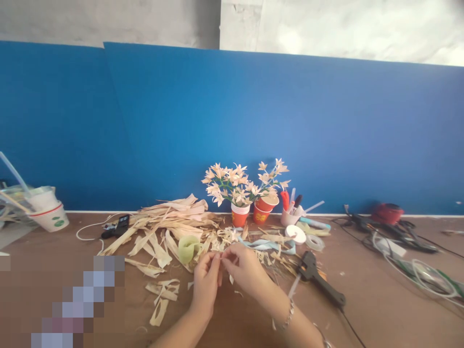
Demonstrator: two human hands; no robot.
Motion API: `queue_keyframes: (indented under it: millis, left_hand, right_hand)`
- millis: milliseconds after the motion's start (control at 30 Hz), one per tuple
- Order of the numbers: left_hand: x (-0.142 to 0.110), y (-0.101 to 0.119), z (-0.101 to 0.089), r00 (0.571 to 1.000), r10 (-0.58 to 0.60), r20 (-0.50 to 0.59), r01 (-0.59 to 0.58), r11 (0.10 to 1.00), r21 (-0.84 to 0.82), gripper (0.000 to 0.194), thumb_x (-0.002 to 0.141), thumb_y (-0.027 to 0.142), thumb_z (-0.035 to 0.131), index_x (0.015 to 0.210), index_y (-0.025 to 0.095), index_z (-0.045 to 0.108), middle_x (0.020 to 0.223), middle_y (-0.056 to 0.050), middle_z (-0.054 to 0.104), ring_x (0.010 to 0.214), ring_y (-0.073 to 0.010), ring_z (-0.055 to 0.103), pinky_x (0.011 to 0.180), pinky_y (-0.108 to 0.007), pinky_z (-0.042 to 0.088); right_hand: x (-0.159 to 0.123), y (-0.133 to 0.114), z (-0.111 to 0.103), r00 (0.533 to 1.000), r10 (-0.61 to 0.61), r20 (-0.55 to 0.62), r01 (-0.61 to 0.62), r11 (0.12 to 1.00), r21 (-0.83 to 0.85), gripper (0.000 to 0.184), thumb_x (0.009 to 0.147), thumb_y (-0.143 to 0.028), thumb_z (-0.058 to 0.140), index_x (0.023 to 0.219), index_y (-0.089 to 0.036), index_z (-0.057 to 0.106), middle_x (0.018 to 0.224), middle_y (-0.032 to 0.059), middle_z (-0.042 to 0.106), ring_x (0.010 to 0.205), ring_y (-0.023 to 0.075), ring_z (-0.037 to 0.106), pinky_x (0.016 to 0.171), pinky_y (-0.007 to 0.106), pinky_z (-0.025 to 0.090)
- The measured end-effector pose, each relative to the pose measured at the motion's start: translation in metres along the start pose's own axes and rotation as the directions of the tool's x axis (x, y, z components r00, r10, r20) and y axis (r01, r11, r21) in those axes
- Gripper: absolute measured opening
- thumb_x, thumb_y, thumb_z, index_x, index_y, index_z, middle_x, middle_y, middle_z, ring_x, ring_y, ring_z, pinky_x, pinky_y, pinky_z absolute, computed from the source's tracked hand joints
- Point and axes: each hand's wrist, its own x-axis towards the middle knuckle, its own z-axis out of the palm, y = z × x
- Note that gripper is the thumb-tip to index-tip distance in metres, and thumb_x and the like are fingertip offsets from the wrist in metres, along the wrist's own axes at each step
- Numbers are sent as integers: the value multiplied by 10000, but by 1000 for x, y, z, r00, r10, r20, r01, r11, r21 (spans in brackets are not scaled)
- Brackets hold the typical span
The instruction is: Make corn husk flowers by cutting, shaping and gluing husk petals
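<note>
My left hand [206, 280] and my right hand [243, 267] meet over the brown table, fingers pinched together on a small pale piece of dried husk [219, 255] between them. Just beyond lie a heap of dried husk strips [170, 223], a green tape roll [188, 247] and several small husk flowers [227, 236]. To the right of my right hand rests a black glue gun [319, 279]. Two red paper cups [250, 212] with finished pale flowers stand at the back.
A blue board [232, 125] walls the table's far side. White cups with straws [47, 210] stand far left, a black tool [116, 226] near them. A white tape roll [295, 234], a pen cup [290, 215] and tangled cables [391, 237] lie right.
</note>
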Motion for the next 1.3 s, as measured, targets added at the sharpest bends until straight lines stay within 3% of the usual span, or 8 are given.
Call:
queue_keyframes:
  millis: [100, 233, 300, 567, 867, 1300]
  left_hand:
    - [-1, 1, 1, 1000, -28, 5, 28, 999, -23, 344, 726, 503, 599, 697, 162, 565, 533, 60, 468, 357, -27, 318, 364, -160, 190]
    - [-2, 2, 2, 998, -53, 25, 54, 998, -37, 319, 731, 479, 596, 722, 162, 571, 556, 55, 503, 348, -17, 333, 356, -145, 178]
    - [-2, 1, 1, 997, -62, 39, 64, 997, -43, 325, 730, 485, 595, 725, 161, 569, 550, 57, 501, 339, -16, 331, 345, -143, 170]
    - [-1, -3, -1, 995, -50, 88, 53, 998, -29, 323, 772, 466, 564, 696, 154, 531, 539, 63, 489, 320, -5, 331, 328, -138, 163]
    - [-2, -2, 0, 992, -51, 112, 54, 998, -22, 303, 791, 437, 552, 692, 151, 530, 542, 61, 497, 321, -2, 335, 330, -138, 169]
    - [-2, 0, 0, 993, -43, 114, 45, 999, -17, 330, 763, 463, 580, 678, 147, 539, 511, 69, 461, 331, -5, 304, 341, -148, 169]
  right_hand:
    - [2, -2, -7, 999, -13, -42, 12, 1000, -18, 98, 698, -123, 528, 691, -173, 612, 691, 19, 590, 653, 155, 535, 619, 258, 406]
    - [6, 3, -8, 998, 55, -18, -50, 973, 225, 41, 743, -200, 516, 741, -178, 550, 606, -23, 548, 572, 133, 512, 551, 234, 398]
    - [7, 4, -8, 998, 59, -22, -51, 962, 270, 38, 737, -210, 525, 734, -176, 541, 623, -18, 563, 586, 135, 527, 561, 236, 409]
    - [7, 8, -7, 998, -1, -65, 13, 983, 185, 78, 724, -182, 565, 735, -166, 640, 720, 15, 614, 645, 140, 540, 592, 241, 402]
    - [8, 10, -4, 994, -8, -108, 26, 986, 164, 58, 717, -156, 565, 723, -166, 622, 701, 7, 591, 655, 145, 537, 613, 251, 400]
    - [10, 16, -3, 998, 17, -60, -4, 977, 213, 53, 726, -183, 576, 728, -172, 628, 686, 1, 598, 628, 137, 523, 597, 244, 392]
